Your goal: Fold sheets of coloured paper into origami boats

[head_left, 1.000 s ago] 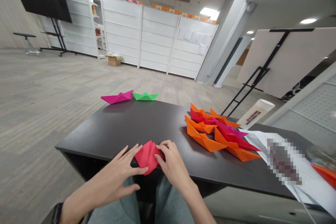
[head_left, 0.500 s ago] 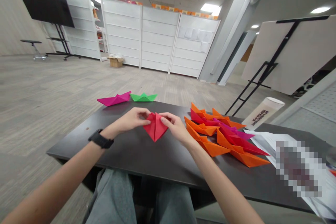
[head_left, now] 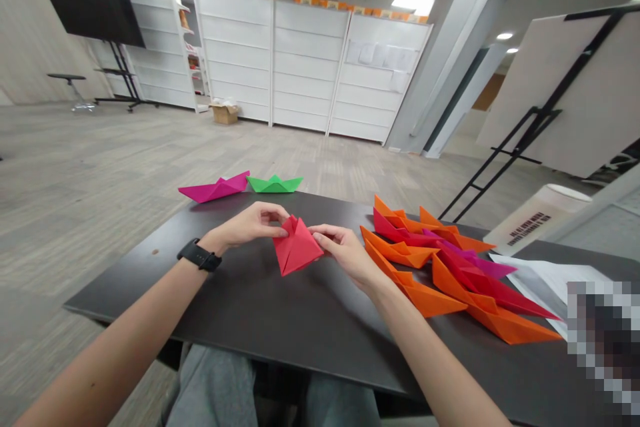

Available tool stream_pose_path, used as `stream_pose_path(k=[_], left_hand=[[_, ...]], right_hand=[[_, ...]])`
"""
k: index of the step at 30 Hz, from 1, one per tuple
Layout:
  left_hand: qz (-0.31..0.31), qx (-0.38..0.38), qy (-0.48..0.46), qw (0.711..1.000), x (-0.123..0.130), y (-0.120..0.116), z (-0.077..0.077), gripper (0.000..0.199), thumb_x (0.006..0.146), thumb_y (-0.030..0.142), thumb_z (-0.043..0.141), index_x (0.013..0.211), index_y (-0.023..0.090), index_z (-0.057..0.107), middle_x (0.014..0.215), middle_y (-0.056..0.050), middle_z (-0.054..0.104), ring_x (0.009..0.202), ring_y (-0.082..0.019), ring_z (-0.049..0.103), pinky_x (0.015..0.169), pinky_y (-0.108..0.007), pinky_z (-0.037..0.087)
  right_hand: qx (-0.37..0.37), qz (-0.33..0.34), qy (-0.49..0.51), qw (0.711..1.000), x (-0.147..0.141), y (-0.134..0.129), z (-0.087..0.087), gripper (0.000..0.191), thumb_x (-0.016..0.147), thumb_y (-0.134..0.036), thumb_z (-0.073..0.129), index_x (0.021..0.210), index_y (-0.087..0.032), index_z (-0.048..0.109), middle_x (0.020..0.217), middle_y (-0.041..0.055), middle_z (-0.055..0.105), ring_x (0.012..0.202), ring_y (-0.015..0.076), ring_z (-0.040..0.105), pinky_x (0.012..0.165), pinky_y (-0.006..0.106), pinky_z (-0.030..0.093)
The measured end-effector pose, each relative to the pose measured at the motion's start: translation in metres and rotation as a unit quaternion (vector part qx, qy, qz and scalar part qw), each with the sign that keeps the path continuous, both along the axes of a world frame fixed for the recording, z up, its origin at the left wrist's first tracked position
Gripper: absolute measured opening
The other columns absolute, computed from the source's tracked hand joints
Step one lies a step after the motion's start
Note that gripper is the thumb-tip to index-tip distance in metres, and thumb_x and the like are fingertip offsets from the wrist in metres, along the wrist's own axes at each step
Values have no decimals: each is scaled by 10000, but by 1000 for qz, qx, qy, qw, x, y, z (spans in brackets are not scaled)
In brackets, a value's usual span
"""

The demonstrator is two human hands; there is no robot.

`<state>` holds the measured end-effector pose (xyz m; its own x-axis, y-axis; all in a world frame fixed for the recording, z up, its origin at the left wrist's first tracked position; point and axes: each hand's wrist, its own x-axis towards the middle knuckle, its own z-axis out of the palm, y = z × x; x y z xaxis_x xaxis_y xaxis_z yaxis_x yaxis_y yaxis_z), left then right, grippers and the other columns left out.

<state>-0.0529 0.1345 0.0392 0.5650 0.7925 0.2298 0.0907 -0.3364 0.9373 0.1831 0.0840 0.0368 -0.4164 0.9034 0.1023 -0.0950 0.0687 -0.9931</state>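
A folded red paper (head_left: pixel 299 248), diamond-shaped with a crease down its face, is held above the dark table (head_left: pixel 240 307). My left hand (head_left: pixel 255 223) pinches its upper left edge between thumb and fingers. On the other side, my right hand (head_left: pixel 343 247) grips the right corner, thumb in front. Nearest to my right hand is a group of folded paper boats: an orange boat (head_left: pixel 400 252), a red boat (head_left: pixel 493 287) and several more in orange, red and magenta. Beyond my left hand, a magenta paper boat (head_left: pixel 215 188) and a green paper boat (head_left: pixel 275 184) sit at the far edge.
A white cylinder with printed text (head_left: pixel 537 219) lies at the table's right, beside white sheets (head_left: pixel 545 273). Past the table stand a board on a black stand (head_left: pixel 565 93), white shelving (head_left: pixel 310 67), a cardboard box (head_left: pixel 225 113) and a screen (head_left: pixel 85 0).
The red paper has turned and tilted, its lower point swinging left and its right corner dropping. My right hand has shifted slightly right and down to that corner. The camera view has shifted slightly.
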Motion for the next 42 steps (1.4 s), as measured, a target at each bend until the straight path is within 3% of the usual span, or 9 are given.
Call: stream_pose_path(k=[6, 13, 30, 33, 37, 42], left_hand=[[-22, 0, -9, 1000, -1, -2, -1, 161, 743, 246, 781, 853, 152, 711, 872, -37, 705, 852, -175, 645, 825, -308, 510], [-32, -8, -23, 999, -1, 0, -3, 155, 723, 220, 800, 828, 151, 709, 844, -25, 694, 823, -156, 627, 810, -287, 495], [-38, 0, -20, 999, -3, 1, -2, 123, 731, 216, 795, 805, 158, 716, 829, -22, 691, 801, -152, 619, 789, -277, 487], [-38, 4, -14, 999, -4, 1, -3, 123, 741, 223, 790, 824, 159, 726, 850, -31, 703, 821, -158, 628, 802, -281, 489], [-22, 4, 1, 1000, -5, 0, -3, 166, 739, 247, 801, 869, 165, 738, 909, -47, 729, 876, -174, 644, 843, -293, 489], [19, -39, -2, 999, -8, 4, -5, 235, 792, 365, 760, 934, 178, 759, 911, -53, 747, 844, -169, 654, 798, -284, 503]], right_hand=[[7, 4, -24, 1000, -1, 0, -6, 321, 803, -430, 713, 1014, -194, 765, 905, 39, 749, 794, 164, 663, 786, 313, 518], [-3, 44, -9, 999, 0, -1, -8, 328, 812, -471, 720, 977, -193, 782, 837, 24, 699, 668, 121, 597, 685, 276, 512], [6, 61, -8, 998, 0, -4, -3, 256, 798, -388, 723, 965, -202, 780, 894, 23, 697, 755, 134, 628, 666, 251, 529], [60, 24, -62, 996, 1, -4, -3, 202, 817, -328, 668, 914, -188, 775, 870, 28, 696, 750, 139, 630, 673, 259, 530], [183, -54, -195, 962, 2, 0, -8, 172, 809, -201, 572, 788, -176, 741, 796, 27, 683, 726, 144, 633, 629, 244, 551], [172, -137, -241, 945, 6, 8, -21, 193, 864, -274, 521, 892, -188, 692, 815, 27, 678, 639, 145, 646, 400, 196, 531]])
